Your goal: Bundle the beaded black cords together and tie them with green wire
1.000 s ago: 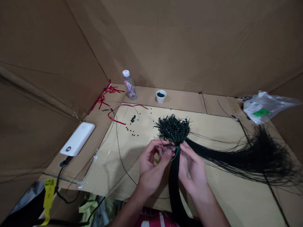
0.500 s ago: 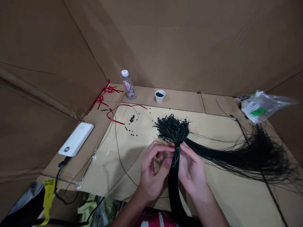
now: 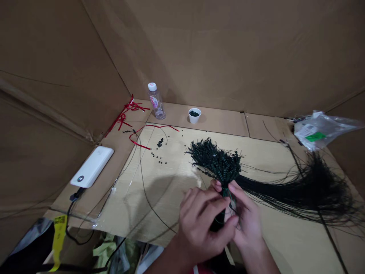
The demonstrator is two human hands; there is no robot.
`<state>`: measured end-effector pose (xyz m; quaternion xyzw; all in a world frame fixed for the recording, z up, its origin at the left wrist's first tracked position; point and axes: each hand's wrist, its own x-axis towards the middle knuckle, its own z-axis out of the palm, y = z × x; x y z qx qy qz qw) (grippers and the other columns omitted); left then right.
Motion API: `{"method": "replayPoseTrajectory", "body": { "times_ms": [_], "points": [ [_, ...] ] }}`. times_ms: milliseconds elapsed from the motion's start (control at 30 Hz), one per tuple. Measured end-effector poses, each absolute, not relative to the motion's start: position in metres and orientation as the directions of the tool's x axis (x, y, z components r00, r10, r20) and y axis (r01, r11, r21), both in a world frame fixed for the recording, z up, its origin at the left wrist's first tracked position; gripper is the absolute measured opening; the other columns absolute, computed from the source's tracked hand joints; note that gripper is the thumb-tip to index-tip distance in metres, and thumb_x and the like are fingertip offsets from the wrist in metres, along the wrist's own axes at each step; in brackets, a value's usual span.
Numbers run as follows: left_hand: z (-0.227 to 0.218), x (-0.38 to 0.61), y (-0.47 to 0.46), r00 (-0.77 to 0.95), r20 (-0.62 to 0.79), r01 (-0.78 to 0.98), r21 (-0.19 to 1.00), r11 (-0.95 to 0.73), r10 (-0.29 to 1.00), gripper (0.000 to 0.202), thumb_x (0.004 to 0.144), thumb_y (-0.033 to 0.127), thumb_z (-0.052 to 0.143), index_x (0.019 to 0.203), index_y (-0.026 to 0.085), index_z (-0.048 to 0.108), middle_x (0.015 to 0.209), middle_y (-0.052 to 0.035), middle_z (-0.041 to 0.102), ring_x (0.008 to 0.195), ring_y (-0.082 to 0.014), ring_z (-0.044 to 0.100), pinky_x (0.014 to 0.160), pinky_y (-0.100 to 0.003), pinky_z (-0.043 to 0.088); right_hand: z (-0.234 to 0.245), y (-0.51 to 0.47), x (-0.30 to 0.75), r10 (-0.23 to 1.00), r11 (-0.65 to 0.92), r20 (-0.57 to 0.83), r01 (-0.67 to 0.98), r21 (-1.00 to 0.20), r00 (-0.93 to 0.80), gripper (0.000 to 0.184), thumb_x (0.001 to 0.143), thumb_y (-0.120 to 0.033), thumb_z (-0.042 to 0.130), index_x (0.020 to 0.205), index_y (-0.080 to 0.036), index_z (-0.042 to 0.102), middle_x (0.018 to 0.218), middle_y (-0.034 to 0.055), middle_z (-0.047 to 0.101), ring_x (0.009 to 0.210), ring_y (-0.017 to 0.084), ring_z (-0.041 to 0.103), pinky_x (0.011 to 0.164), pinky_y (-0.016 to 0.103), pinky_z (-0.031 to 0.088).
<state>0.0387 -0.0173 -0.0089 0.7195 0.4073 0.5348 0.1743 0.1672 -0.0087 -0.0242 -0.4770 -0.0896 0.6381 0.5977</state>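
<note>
A thick bundle of dark strands (image 3: pixel 215 161) fans out at its top into a bushy head of small dark green bead-like bits. Just under that head, green thread (image 3: pixel 226 190) is wound around the bundle's neck. My right hand (image 3: pixel 247 217) grips the neck from the right, its fingertips against the binding. Across the front of the bundle lies my left hand (image 3: pixel 203 220), its thumb and forefinger closed together on the thread beside the neck. The left fingers hide much of the thread and the bundle's lower part, which hangs toward my lap.
Another long bunch of black strands (image 3: pixel 308 190) spreads to the right. Behind it lies a clear plastic bag (image 3: pixel 316 131). A white cup of green beads (image 3: pixel 194 116), a bottle (image 3: pixel 156 102), loose beads (image 3: pixel 160 142), red ribbon (image 3: pixel 138 144) and a white power bank (image 3: pixel 92 166) are around.
The bundle's head has shifted right and tilted. My left hand has swung over the front of the neck, turning its back to me; my right hand has moved slightly right and down.
</note>
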Motion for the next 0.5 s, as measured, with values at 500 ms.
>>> {"method": "replayPoseTrajectory", "body": {
  "times_ms": [500],
  "points": [
    [-0.015, 0.067, -0.034, 0.176, 0.623, 0.399, 0.662, -0.634, 0.762, 0.020, 0.092, 0.020, 0.067, 0.111, 0.017, 0.071, 0.089, -0.0091, 0.079, 0.078, -0.0250, 0.075, 0.069, -0.038, 0.055, -0.035, -0.044, 0.200, 0.750, -0.224, -0.526, -0.594, -0.772, 0.401, 0.024, 0.062, -0.031, 0.100, 0.081, -0.029, 0.085, 0.086, -0.0046, 0.084, 0.076, 0.017, 0.075, 0.074, 0.026, 0.062]
  ]
}}
